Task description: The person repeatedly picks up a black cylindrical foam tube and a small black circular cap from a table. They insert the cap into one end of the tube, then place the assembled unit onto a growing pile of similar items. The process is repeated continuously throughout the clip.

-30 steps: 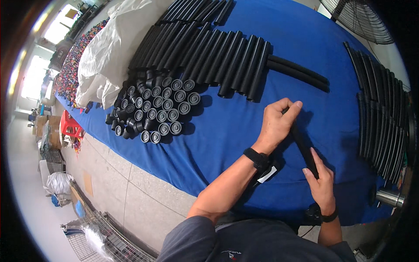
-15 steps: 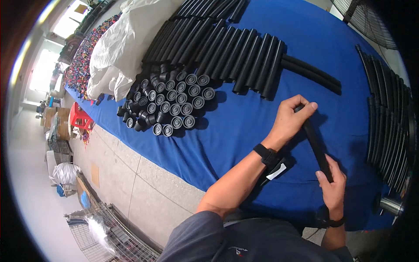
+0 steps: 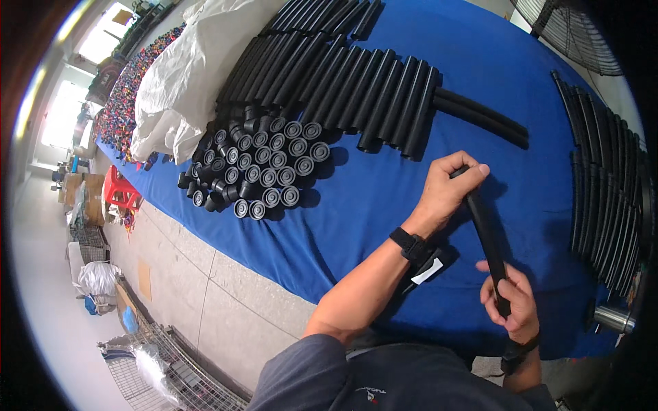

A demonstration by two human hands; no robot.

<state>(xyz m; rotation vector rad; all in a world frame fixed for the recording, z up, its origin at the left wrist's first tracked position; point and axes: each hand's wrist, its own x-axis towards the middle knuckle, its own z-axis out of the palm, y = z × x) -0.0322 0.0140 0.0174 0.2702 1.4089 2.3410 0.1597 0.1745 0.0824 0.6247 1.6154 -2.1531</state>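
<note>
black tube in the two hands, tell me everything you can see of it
The tube is long, slim, plain black and mostly matte; it could be rubber, foam or plastic. It slants from upper left to lower right. The left hand grips its far end, partly hiding it; the right hand curls around it near the other end, which pokes out below the fingers. It appears lifted off the blue cloth. Whether it is hollow cannot be told.

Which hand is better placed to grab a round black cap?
Probably the left hand: it is nearer the round black caps. The right hand is farther off, though both hold the black tube.
</note>
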